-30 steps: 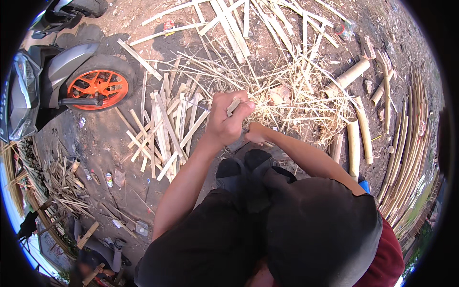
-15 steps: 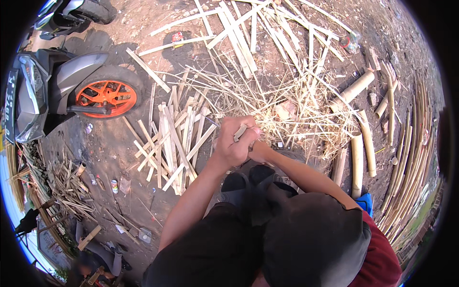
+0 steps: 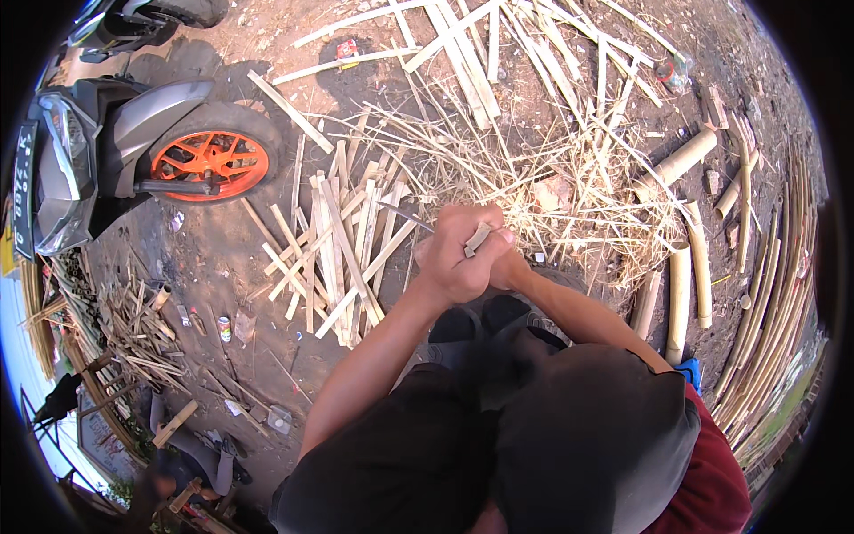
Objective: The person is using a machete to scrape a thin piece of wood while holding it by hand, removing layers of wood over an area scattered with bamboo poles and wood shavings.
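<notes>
My left hand (image 3: 455, 258) is closed around a bamboo strip (image 3: 479, 238), whose pale end pokes up between the thumb and forefinger. Just behind and to its right, my right hand (image 3: 507, 270) is pressed close and mostly hidden by the left one. A thin grey knife blade (image 3: 406, 214) juts out to the left from beyond my hands; its handle is hidden and appears to be in my right hand. Both hands are over the ground beyond my feet, at the near edge of a heap of bamboo shavings (image 3: 569, 214).
Split bamboo strips (image 3: 342, 245) lie piled at left, with longer slats (image 3: 463, 62) farther off. Cut bamboo tubes (image 3: 679, 303) and long poles (image 3: 756, 311) lie at right. A parked motorcycle (image 3: 133, 151) stands at far left. Another person (image 3: 200, 467) sits at lower left.
The knife blade now shows to the left of my hands, where it was hidden before. The whole view has shifted slightly, and my hands stay together around the strip.
</notes>
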Motion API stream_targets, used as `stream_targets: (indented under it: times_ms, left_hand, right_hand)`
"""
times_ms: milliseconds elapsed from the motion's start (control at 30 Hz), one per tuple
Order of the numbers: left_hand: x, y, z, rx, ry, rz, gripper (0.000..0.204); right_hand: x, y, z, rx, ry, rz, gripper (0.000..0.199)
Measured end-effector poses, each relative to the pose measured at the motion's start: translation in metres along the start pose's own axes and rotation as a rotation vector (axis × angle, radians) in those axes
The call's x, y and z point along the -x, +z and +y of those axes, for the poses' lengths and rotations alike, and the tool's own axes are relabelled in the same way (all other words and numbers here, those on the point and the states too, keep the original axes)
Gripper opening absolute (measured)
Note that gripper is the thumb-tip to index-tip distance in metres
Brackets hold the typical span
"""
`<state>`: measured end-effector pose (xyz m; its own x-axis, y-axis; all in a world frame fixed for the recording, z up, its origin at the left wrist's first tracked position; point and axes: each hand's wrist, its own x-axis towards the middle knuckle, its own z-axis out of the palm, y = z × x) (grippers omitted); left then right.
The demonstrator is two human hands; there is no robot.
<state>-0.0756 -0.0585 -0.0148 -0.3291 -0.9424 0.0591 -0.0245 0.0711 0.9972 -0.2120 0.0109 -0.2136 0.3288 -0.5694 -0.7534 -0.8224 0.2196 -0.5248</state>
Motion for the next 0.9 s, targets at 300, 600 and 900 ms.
stream_targets:
  times_ms: [300, 600, 900]
  left_hand:
    - [-0.009, -0.027, -0.009, 0.126, -0.095, 0.047, 0.022]
    - [-0.006, -0.015, -0.006, 0.147, -0.177, -0.025, 0.026]
    - [0.004, -0.007, -0.002, 0.008, 0.002, 0.049, 0.026]
  right_hand:
    - [-0.025, -0.003, 0.016, -0.277, 0.184, -0.325, 0.034]
    - [-0.040, 0.021, 0.032, -0.077, 0.077, -0.089, 0.036]
    - [-0.005, 0.008, 0.007, 0.223, -0.023, 0.026, 0.037]
